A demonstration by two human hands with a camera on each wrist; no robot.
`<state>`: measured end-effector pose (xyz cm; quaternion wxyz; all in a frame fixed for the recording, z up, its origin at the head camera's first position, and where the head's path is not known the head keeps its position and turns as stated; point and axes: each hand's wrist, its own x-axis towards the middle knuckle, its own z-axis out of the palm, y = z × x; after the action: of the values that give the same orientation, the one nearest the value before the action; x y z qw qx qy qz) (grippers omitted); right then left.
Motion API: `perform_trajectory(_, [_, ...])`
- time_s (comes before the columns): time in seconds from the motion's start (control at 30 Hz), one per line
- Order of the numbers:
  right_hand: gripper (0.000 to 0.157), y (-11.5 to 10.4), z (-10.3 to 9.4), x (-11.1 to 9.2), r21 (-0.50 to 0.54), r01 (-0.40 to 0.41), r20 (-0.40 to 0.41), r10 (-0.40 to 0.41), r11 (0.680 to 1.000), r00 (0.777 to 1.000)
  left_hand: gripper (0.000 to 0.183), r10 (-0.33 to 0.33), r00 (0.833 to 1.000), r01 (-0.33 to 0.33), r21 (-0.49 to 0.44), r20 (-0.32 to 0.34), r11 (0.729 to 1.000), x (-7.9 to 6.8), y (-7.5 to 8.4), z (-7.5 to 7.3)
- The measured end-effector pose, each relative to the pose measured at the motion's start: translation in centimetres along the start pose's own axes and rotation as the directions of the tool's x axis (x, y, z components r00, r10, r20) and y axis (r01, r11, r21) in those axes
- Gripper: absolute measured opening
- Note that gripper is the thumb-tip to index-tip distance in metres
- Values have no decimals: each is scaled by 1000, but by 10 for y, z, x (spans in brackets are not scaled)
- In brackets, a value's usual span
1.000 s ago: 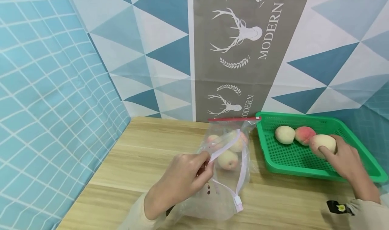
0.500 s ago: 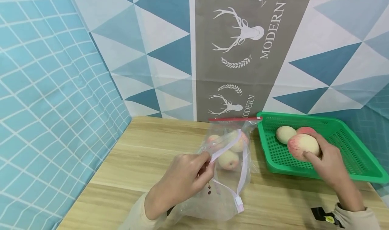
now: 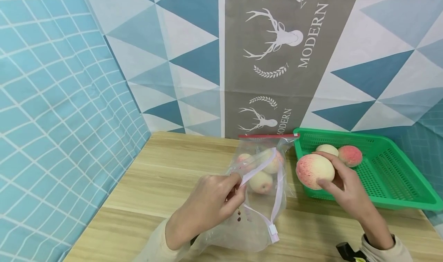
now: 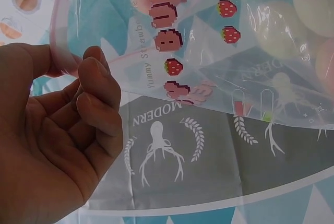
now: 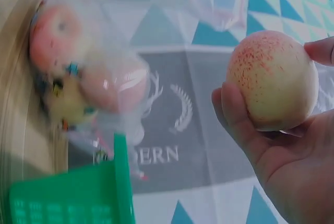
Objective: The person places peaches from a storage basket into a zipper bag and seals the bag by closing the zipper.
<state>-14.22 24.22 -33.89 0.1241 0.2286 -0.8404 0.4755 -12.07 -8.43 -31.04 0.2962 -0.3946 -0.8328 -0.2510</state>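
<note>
My left hand [image 3: 209,206] pinches the rim of a clear zip bag [image 3: 254,231] between thumb and forefinger, holding its mouth apart; the left wrist view shows strawberry prints on the bag [image 4: 172,67]. Inside the bag lie several peaches [image 3: 261,182]. To the right, my right hand [image 3: 353,192] grips a pale peach with a red blush [image 3: 315,171], thumb on its near side, above the left edge of the green basket. In the right wrist view that peach [image 5: 271,80] sits between thumb and fingers, apart from the bag.
A green plastic basket [image 3: 391,177] stands at the back right with a pale peach [image 3: 327,150] and a redder peach [image 3: 350,156] in it. The bag's red strip [image 3: 268,136] reaches the basket's corner. Wooden tabletop [image 3: 166,169] lies to the left, patterned cloth behind.
My right hand has carried the peach leftward from over the basket's middle to its left edge, nearer the bag. My left hand keeps its pinch on the bag's rim, almost unmoved.
</note>
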Motion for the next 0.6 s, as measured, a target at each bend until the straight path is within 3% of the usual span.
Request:
perform_trajectory(0.13, [62, -11, 7, -1, 113, 47, 41, -52, 992, 998, 18, 5, 1000, -5, 9, -2, 1000, 1, 0, 0])
perform_trajectory(0.33, [63, -28, 16, 0, 267, 151, 63, -174, 952, 983, 16, 4, 1000, -4, 16, 3, 1000, 1, -1, -1])
perform_trajectory(0.6, [64, -56, 28, 3, 351, 199, 47, -229, 915, 972, 19, -13, 1000, 13, 16, 4, 1000, 0, 0, -1])
